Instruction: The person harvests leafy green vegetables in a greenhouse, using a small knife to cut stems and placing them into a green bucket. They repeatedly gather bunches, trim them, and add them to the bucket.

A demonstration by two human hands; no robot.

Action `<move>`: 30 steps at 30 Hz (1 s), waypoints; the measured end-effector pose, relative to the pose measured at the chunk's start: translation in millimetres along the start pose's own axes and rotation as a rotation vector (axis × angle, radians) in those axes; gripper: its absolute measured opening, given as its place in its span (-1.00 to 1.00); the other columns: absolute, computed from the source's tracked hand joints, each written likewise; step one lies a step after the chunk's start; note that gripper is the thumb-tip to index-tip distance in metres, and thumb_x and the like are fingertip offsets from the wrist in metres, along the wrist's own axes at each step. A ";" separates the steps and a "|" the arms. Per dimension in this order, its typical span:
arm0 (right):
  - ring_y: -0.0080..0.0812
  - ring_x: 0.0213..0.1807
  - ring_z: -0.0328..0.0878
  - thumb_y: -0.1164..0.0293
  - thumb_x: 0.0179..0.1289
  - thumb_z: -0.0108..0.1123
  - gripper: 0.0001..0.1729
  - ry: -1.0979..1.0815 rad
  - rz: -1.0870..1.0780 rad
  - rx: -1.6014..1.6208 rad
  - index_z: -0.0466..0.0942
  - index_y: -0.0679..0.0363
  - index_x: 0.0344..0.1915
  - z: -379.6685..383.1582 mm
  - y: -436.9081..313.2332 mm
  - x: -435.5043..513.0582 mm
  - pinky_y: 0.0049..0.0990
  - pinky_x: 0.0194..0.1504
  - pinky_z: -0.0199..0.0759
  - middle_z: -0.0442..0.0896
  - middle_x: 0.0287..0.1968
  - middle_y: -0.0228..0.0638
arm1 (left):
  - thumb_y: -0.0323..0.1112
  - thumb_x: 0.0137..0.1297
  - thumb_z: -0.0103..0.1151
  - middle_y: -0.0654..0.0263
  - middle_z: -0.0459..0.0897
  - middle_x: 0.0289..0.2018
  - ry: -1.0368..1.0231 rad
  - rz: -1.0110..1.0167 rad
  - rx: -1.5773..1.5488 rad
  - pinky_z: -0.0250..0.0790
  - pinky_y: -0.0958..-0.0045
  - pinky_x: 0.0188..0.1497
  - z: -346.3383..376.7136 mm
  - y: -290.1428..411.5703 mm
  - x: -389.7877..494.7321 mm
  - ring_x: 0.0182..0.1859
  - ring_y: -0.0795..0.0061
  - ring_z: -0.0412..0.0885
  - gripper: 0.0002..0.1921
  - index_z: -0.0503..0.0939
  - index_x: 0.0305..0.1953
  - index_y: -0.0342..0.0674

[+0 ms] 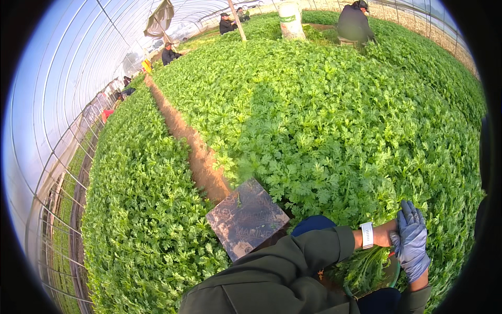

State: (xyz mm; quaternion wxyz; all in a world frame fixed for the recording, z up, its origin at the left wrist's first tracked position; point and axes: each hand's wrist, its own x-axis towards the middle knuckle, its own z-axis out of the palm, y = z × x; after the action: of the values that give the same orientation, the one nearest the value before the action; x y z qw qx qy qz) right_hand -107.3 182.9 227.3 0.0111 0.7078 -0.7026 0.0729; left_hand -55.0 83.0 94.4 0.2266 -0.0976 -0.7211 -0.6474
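Note:
My right hand (pixel 415 259), in a thin grey-blue glove, lies across the end of my left arm at the lower right. My left hand is largely hidden where the two overlap, so its grip cannot be made out. A white watch band (pixel 367 235) circles my left wrist below a dark green sleeve (pixel 270 274). Beneath the wrist, cut leafy stems (pixel 362 271) rest in a round container with a green rim (pixel 397 272). Lobed leafy greens (pixel 345 172), resembling crown daisy, grow thickly around my hands.
A dark plywood panel (pixel 247 219) bearing writing lies left of my knee (pixel 313 224). Beyond it runs a bare soil path (pixel 184 131). A white sack (pixel 291 21) stands farther back. One person (pixel 355 23) sits at upper right; several others work farther off inside the plastic-covered greenhouse (pixel 51 102).

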 end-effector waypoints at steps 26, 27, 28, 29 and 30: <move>-0.11 0.42 0.18 0.16 0.29 0.12 -0.29 0.331 0.177 0.650 0.23 0.32 0.32 24.1 39.2 -28.8 -0.27 0.33 0.14 0.24 0.39 -0.03 | -0.50 0.01 0.32 0.27 0.61 -0.47 0.023 0.177 -0.308 0.36 0.36 -0.35 -12.8 52.4 20.1 -0.43 0.46 0.50 -0.82 0.52 -0.34 -0.30; -0.11 0.41 0.19 0.16 0.29 0.12 -0.30 0.320 0.163 0.600 0.23 0.32 0.32 26.4 37.6 -22.6 -0.27 0.33 0.14 0.24 0.39 -0.03 | -0.47 0.00 0.36 0.31 0.60 -0.53 0.056 0.176 -0.394 0.36 0.38 -0.37 -12.4 56.3 21.4 -0.46 0.49 0.50 -0.82 0.53 -0.39 -0.29; -0.11 0.41 0.19 0.17 0.29 0.12 -0.30 0.308 0.147 0.562 0.23 0.32 0.32 29.1 35.1 -15.0 -0.27 0.33 0.14 0.25 0.39 -0.03 | -0.45 -0.02 0.40 0.34 0.58 -0.59 0.099 0.095 -0.437 0.35 0.40 -0.39 -12.7 59.7 22.5 -0.48 0.52 0.50 -0.81 0.53 -0.44 -0.27; -0.10 0.41 0.19 0.17 0.29 0.12 -0.30 0.296 0.132 0.530 0.23 0.31 0.32 31.0 32.1 -7.5 -0.27 0.33 0.14 0.25 0.39 -0.03 | -0.44 -0.01 0.39 0.35 0.58 -0.59 0.104 0.134 -0.431 0.35 0.40 -0.38 -10.8 63.3 23.8 -0.48 0.52 0.49 -0.81 0.53 -0.43 -0.27; -0.10 0.41 0.20 0.18 0.29 0.12 -0.30 0.284 0.117 0.504 0.23 0.31 0.32 32.9 28.5 0.0 -0.27 0.33 0.14 0.25 0.38 -0.03 | -0.44 0.00 0.38 0.35 0.58 -0.58 0.113 0.060 -0.496 0.35 0.40 -0.38 -11.0 65.7 23.6 -0.48 0.52 0.49 -0.82 0.53 -0.42 -0.27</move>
State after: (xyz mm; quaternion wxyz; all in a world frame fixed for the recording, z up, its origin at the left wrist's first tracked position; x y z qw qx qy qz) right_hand -132.8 178.7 192.2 -0.0708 0.6293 -0.6933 0.3439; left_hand -45.0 78.0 164.1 0.2546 -0.1351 -0.5233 -0.8019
